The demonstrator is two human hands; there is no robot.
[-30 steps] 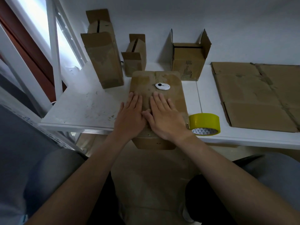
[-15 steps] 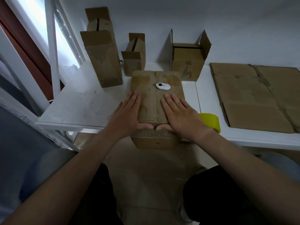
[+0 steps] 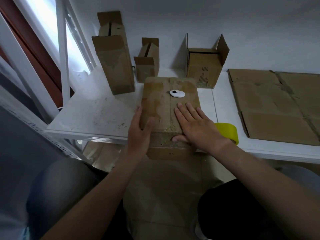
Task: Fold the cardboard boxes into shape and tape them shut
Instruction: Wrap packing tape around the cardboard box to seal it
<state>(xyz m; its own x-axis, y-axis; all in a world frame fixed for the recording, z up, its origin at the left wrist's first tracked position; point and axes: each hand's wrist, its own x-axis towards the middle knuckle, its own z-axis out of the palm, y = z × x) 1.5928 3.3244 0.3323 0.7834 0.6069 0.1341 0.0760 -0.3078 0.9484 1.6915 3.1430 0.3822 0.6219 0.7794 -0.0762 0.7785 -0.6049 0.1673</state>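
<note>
A closed cardboard box [image 3: 162,101] lies flat at the table's front edge and overhangs it; clear tape runs along its top seam. My left hand [image 3: 138,134] lies against the box's left side with straight fingers, its thumb on the top. My right hand [image 3: 197,127] presses flat on the right half of the top, thumb hooked over the near edge. A small white cutter [image 3: 177,93] sits on the far part of the box top. A yellow tape roll [image 3: 228,132] stands just right of my right wrist, partly hidden by it.
On the white table [image 3: 91,115] stand a tall box [image 3: 114,63], a small box [image 3: 147,63] and an open-topped box [image 3: 204,66] along the wall. Flattened cardboard [image 3: 277,104] covers the right side. A white window frame [image 3: 60,49] rises at left.
My left hand slid from the box top to its left side. My right hand moved slightly right and stays flat on top. The box has not shifted.
</note>
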